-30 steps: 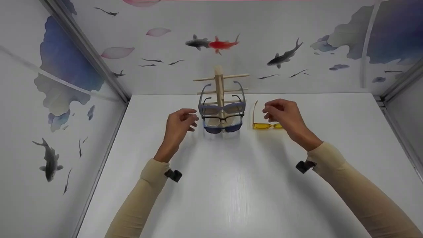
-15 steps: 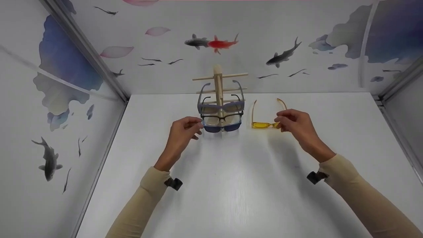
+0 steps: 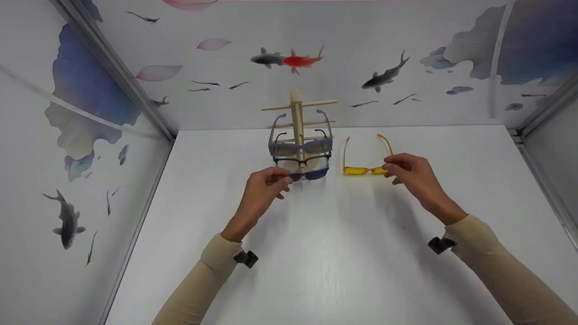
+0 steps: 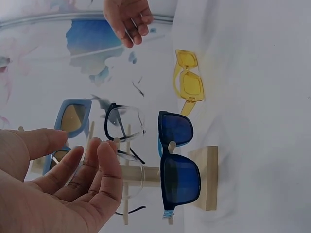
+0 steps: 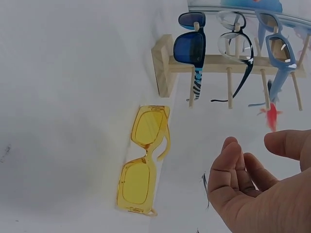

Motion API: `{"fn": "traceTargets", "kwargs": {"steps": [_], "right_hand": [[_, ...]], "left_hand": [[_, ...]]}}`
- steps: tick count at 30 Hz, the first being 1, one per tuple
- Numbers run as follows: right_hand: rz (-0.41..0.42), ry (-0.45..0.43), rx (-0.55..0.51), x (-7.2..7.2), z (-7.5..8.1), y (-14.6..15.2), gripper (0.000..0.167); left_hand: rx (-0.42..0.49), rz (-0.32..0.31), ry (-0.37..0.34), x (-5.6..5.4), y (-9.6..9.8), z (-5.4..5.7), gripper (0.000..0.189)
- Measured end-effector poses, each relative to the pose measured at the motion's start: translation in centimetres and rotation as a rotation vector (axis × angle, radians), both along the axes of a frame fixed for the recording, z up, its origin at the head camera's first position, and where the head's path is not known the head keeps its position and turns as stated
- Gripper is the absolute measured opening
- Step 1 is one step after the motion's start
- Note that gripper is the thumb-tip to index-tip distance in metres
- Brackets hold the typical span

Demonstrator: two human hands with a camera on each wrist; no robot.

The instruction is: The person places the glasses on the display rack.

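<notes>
Yellow sunglasses [image 3: 356, 171] lie on the white table with their temples spread toward the back wall. My right hand [image 3: 415, 176] hovers by their right end; the right wrist view shows its loosely bent fingers apart from the frame. Left of them stands a wooden glasses rack [image 3: 296, 119] bearing three pairs: blue-grey sunglasses [image 5: 281, 51] highest, dark-rimmed clear glasses [image 4: 110, 121] below, and dark blue sunglasses [image 4: 181, 177] lowest. My left hand [image 3: 264, 189] is in front of the rack's lower left, covering part of the lowest pair in the head view. Nothing is between its loosely bent fingers.
A wooden peg [image 3: 320, 103] on the rack's top row bears no glasses. Behind the rack rises a white wall [image 3: 343, 40] painted with fish and petals. Another painted panel [image 3: 27, 158] borders the table [image 3: 311, 271] on the left.
My left hand has moved right and nearer to me, across the rack's lower left. My right hand has shifted right and slightly nearer to me, uncovering more of the yellow sunglasses, which stay put.
</notes>
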State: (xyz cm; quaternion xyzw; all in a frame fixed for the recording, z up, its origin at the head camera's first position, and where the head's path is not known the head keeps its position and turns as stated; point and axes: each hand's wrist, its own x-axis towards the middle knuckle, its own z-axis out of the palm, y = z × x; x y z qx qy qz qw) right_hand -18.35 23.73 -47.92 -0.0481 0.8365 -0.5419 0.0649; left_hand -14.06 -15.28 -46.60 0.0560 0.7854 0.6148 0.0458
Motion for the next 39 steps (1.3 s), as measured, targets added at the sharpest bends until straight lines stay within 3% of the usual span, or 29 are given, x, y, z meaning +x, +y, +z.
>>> {"fn": "traceTargets", "kwargs": {"steps": [18,29,39], "right_hand": [[-0.062,-0.050,0.010,0.9,-2.1,2.6,0.046],[-0.102,-0.068,0.008,0.8,-3.5,3.7,0.049],[-0.126,-0.094,0.016,0.4,-4.6,4.2,0.052]], "left_hand": [[0.007,-0.092,0.018,-0.3,3.3,-1.6,0.023],[0.024,-0.102,-0.001,-0.5,5.6,-2.7,0.025],[-0.001,-0.115,0.008,-0.8,7.4,-4.5,0.023]]}}
